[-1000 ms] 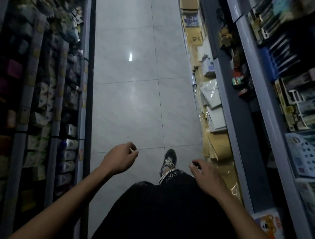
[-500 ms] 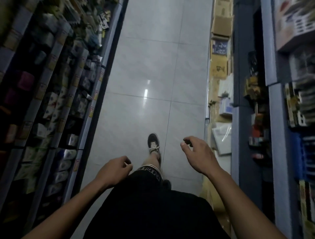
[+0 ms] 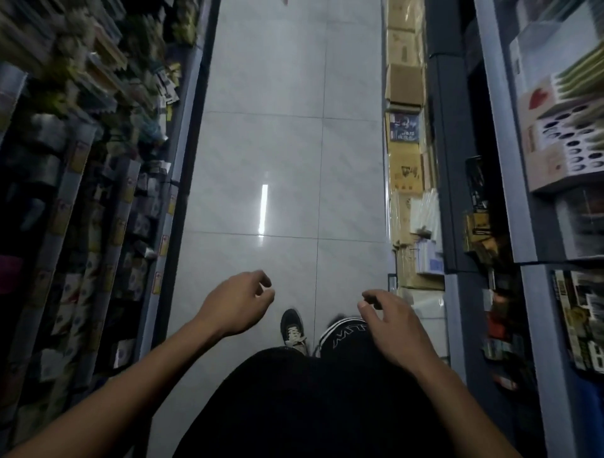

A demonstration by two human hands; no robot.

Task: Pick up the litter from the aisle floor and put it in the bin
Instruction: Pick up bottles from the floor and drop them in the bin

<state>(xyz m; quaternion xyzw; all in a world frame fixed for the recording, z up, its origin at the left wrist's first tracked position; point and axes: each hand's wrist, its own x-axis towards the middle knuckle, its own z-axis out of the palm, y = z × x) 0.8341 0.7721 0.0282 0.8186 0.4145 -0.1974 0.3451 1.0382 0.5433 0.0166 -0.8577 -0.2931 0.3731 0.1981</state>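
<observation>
Both hands hang loose-fingered and hold nothing, the left hand and right hand apart above pale floor tiles. Blurred shelves flank left, cardboard boxes right. Possibly litter lies far ahead.

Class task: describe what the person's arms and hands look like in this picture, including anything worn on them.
Both forearms are bare, with no sleeves in view. The left hand and right hand wear no gloves, and no rings, watch or bracelet can be seen in the dim light.
</observation>
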